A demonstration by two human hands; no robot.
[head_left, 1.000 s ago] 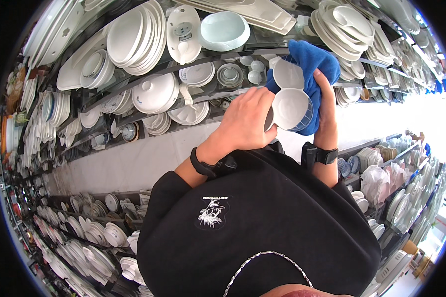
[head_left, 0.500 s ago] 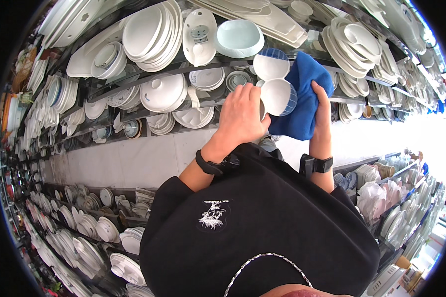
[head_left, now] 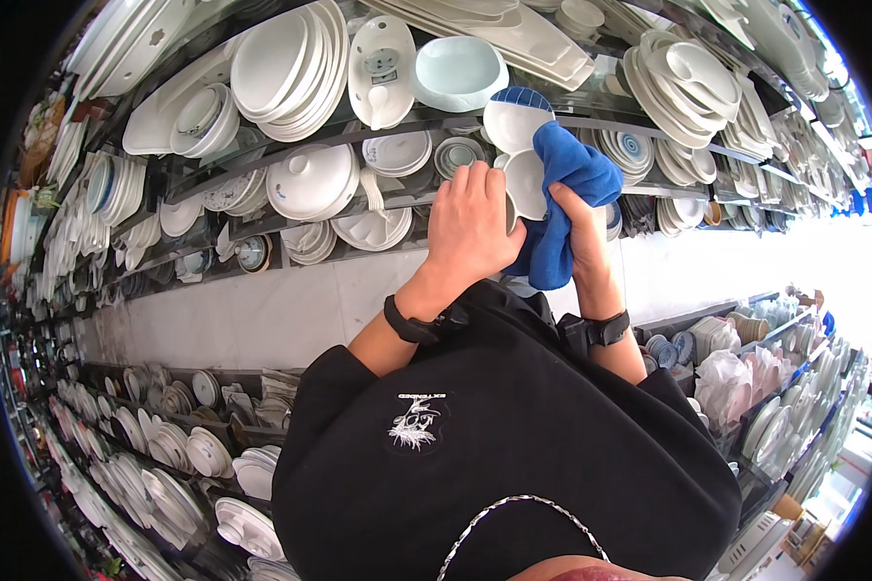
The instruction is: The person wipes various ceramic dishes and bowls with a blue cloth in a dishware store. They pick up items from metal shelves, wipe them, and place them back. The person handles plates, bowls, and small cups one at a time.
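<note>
A white sectioned dish with rounded compartments and a blue patterned rim is held up before the shelf. My left hand is closed on its near left side, with part of the dish hidden behind the fingers. In my right hand is a bunched blue cloth, pressed against the dish's right side and covering part of one compartment. Just beyond the dish, a pale blue-green bowl stands on the upper shelf.
Stacked white plates, a lidded white pot and long platters crowd the shelves ahead. Behind me, more shelves hold dishes and plastic-wrapped stacks. A pale tiled floor runs between the rows.
My right hand has moved left with the blue cloth, which now folds over the dish's right side and hides its patterned edge. My left hand keeps its hold, nearly still.
</note>
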